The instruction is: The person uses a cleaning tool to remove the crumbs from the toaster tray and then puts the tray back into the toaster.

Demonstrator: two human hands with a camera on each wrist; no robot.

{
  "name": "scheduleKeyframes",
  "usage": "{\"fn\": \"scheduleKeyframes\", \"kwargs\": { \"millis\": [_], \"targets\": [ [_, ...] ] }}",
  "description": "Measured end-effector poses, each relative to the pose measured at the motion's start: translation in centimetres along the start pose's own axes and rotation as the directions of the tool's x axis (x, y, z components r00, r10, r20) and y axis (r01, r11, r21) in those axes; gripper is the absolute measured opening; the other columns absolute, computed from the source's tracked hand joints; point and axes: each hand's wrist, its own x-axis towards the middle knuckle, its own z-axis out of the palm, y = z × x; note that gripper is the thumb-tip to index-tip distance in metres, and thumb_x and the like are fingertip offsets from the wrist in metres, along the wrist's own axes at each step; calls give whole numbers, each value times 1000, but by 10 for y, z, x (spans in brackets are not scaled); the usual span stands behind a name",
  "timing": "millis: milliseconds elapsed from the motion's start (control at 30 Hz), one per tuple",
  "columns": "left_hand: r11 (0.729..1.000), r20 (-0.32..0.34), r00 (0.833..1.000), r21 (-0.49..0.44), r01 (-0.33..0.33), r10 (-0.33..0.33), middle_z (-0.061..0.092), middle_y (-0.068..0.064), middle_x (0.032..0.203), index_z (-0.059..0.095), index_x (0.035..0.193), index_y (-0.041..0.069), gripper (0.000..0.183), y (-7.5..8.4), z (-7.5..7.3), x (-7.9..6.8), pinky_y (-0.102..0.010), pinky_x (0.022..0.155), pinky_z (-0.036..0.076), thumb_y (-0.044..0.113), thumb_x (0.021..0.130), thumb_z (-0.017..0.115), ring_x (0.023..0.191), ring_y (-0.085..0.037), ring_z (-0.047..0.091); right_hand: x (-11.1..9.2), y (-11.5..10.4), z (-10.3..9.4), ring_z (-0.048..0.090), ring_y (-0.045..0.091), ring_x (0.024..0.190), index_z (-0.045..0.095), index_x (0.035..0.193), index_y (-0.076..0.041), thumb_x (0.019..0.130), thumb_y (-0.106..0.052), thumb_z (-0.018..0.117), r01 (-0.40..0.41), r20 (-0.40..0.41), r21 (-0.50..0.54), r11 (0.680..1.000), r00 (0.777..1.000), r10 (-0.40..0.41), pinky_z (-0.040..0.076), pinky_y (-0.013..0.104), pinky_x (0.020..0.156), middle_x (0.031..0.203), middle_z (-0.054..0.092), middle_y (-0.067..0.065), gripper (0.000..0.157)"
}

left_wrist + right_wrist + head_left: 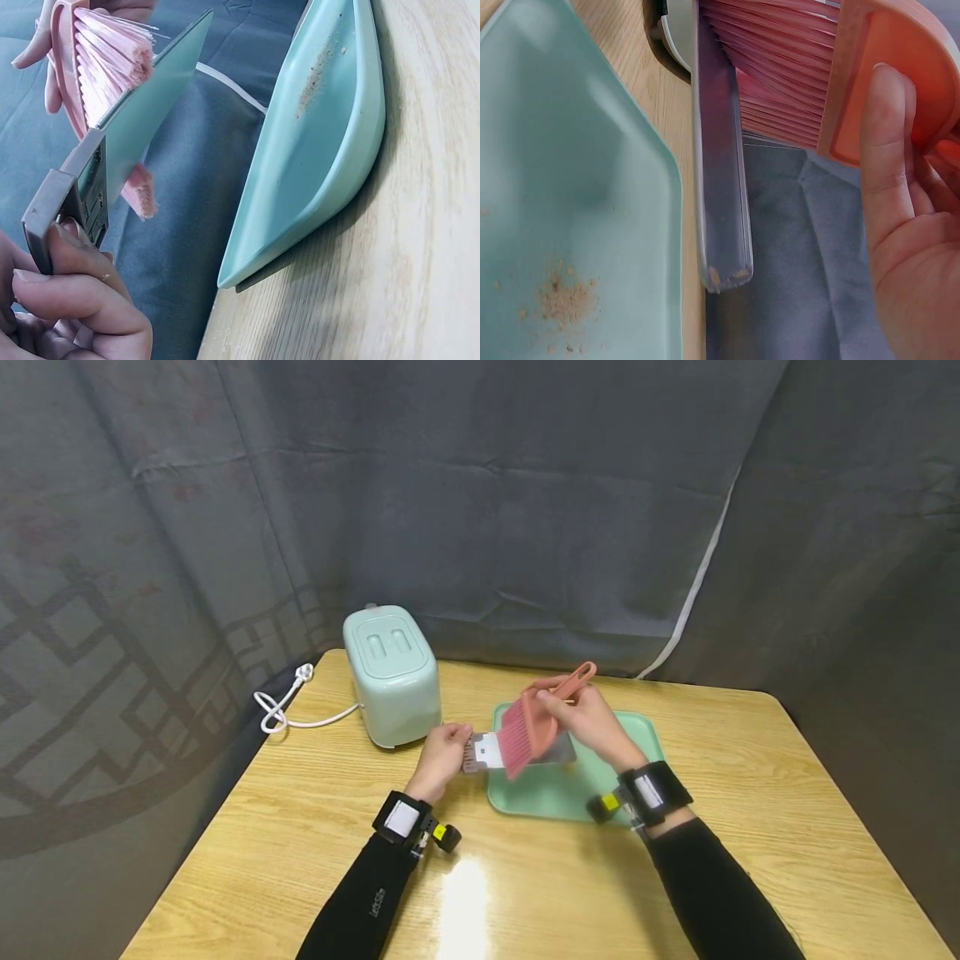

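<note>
My left hand (441, 760) pinches the grey end of a flat metal crumb tray (491, 751), held above a mint-green serving tray (543, 800). A pink brush (528, 731) is gripped by its head in my right hand (592, 722), the looped handle pointing up and away. Its bristles (112, 56) lie against the crumb tray and overhang both of its long edges in the left wrist view. At the crumb tray's far end, a few crumbs (739, 274) cling in the corner. Below, a small heap of brown crumbs (566, 301) lies in the green tray.
A mint-green toaster (397, 685) stands at the back left of the wooden table (720, 760). Its white cord (322, 721) loops over the left edge, with the plug near it. Dark grey curtain (525, 527) hangs behind the table.
</note>
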Motion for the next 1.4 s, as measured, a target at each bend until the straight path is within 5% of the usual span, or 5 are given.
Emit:
{"fn": "scheduleKeyframes", "kwargs": {
  "millis": [567, 867, 1167, 1400],
  "targets": [
    [1000, -3, 1000, 19, 8, -8, 63, -12, 103, 68, 118, -2, 36, -1, 1, 1, -28, 76, 47, 27, 111, 48, 94, -21, 57, -4, 5, -7, 69, 17, 93, 66, 135, -6, 104, -31, 65, -21, -22, -7, 1000, 1000, 21, 58, 29, 69, 129, 71, 19, 40],
    [999, -5, 1000, 33, 12, -12, 63, -11, 102, 67, 115, -1, 35, 0, -1, 1, -29, 77, 45, 27, 111, 47, 93, -22, 56, -7, 6, -13, 52, 12, 68, 69, 133, -13, 104, -40, 64, -38, -52, -73, 997, 998, 35, 39, 27, 52, 127, 72, 14, 40],
    [999, -11, 1000, 48, 13, -12, 62, -12, 106, 68, 117, -1, 35, 1, -1, 2, -32, 82, 44, 27, 111, 46, 98, -24, 55, -10, 6, -17, 58, 15, 67, 69, 132, -13, 104, -41, 63, -43, -69, -99, 994, 997, 37, 47, 29, 53, 125, 73, 14, 40],
    [999, -7, 1000, 41, 4, -3, 64, -12, 107, 68, 119, -1, 36, -1, -1, 1, -31, 82, 44, 28, 111, 47, 98, -23, 56, -12, 8, -18, 69, 15, 69, 67, 134, -9, 105, -38, 63, -28, -47, -49, 998, 999, 25, 61, 45, 62, 125, 72, 18, 42]
  ]
}}
